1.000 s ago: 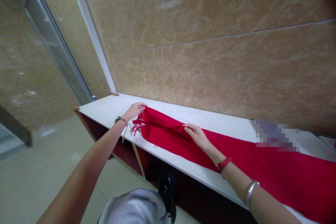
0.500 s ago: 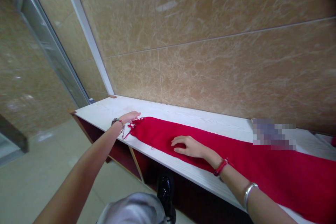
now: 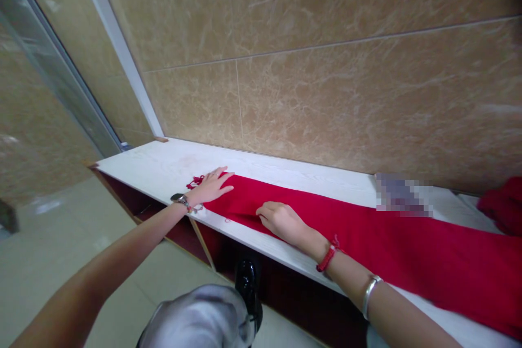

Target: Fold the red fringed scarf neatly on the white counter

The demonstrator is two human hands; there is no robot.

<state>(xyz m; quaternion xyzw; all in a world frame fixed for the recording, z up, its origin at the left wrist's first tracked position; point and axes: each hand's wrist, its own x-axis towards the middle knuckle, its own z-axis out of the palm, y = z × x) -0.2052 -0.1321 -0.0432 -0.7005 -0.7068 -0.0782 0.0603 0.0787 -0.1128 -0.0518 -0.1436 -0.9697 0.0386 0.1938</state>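
Uneven pull risks creases

The white wood-grain bench (image 3: 138, 166) carries the long red fringed cloth (image 3: 367, 234), from eight o'clock to four. At eight, the left hand (image 3: 210, 189) lies spread on it, gripping nothing; at five, the right hand (image 3: 283, 221) curls against it, its hold unclear. Uneven pulling could drag it over the front.

White top (image 3: 293, 173) leaves passage behind the red cloth (image 3: 379, 236); the wall (image 3: 326, 98) blocks beyond.

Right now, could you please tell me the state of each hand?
Left hand: open, spread over the red cloth.
Right hand: closed, seemingly pinching the red cloth.
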